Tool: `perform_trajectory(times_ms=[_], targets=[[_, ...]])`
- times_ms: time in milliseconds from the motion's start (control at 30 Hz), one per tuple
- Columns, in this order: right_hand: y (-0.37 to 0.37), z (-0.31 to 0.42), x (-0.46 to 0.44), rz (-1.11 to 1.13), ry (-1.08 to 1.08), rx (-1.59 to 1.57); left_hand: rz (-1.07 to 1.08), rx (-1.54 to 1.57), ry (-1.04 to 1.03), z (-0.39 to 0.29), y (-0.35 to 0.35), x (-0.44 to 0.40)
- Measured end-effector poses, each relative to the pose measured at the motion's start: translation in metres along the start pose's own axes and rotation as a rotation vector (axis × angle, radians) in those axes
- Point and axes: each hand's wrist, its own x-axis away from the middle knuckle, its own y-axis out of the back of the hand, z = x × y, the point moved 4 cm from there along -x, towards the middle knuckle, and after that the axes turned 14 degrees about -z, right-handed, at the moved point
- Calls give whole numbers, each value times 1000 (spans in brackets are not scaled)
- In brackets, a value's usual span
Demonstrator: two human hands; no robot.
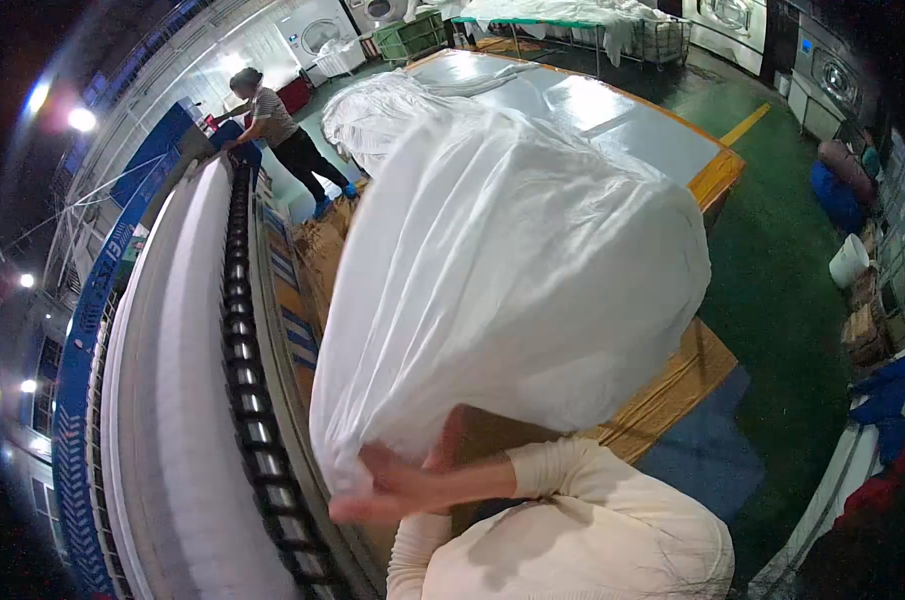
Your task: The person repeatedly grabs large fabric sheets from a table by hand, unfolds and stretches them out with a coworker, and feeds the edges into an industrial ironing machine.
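A large white sheet [512, 260] billows in front of me, its near left corner narrowing down to my hands. My right hand [392, 492] reaches across to the left, with this corner between its thumb and fingers; motion smears the fingertips. Behind the right wrist, my left hand [448, 436] points up against the sheet's lower edge. Its fingers are partly hidden and blurred, so its grip does not show. Both forearms cross in pale sleeves. Just left of the hands runs the ironing machine's feed side, with a white padded belt [197, 330] and a dark segmented roller strip [247, 370].
Another person [277, 130] stands at the machine's far end, arms on it. A pale table [592, 110] with an orange-brown edge lies beyond the sheet. A white bucket [849, 262] and bundles line the right. Washing machines [727, 20] and a green bin [409, 38] stand behind.
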Motion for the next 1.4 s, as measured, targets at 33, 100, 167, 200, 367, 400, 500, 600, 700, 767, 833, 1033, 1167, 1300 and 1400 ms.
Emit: perform_trajectory(times_ms=[33, 100, 167, 200, 367, 400, 500, 600, 700, 767, 833, 1033, 1167, 1300, 1400], targets=[[0, 22, 0, 97, 161, 126, -12, 47, 56, 0, 5, 4], [42, 77, -22, 412, 46, 198, -50, 124, 163, 3, 21, 11], [64, 76, -25, 632, -94, 176, -128, 204, 254, 6, 42, -1], [67, 76, -22, 745, -161, 165, -173, 240, 296, 11, 53, -10], [159, 57, 2, 57, 27, -166, -423, 431, 395, 19, 127, -59], [189, 43, 15, 169, -171, -74, -470, 462, 382, 9, 146, -64], [290, 9, 69, -580, -281, 476, -592, 538, 326, -17, 207, -66], [382, 14, 112, -937, -152, 1136, -695, 581, 276, -29, 261, -61], [415, 24, 117, -938, -69, 1582, -761, 612, 301, -3, 298, -49], [429, 15, 123, -901, -235, 1675, -778, 637, 360, 31, 310, -37], [445, -13, 135, -848, -506, 1646, -775, 674, 444, 76, 310, -22], [484, -41, 160, -1037, -562, 1342, -518, 750, 813, 221, 247, 57], [448, -8, 116, -1220, -280, 1128, -382, 233, 1084, 235, 197, 115], [390, 36, 57, -1200, -108, 865, -277, 266, 1056, 188, 179, 127], [366, 31, 39, -1167, -51, 836, -257, 250, 1069, 180, 174, 129]])
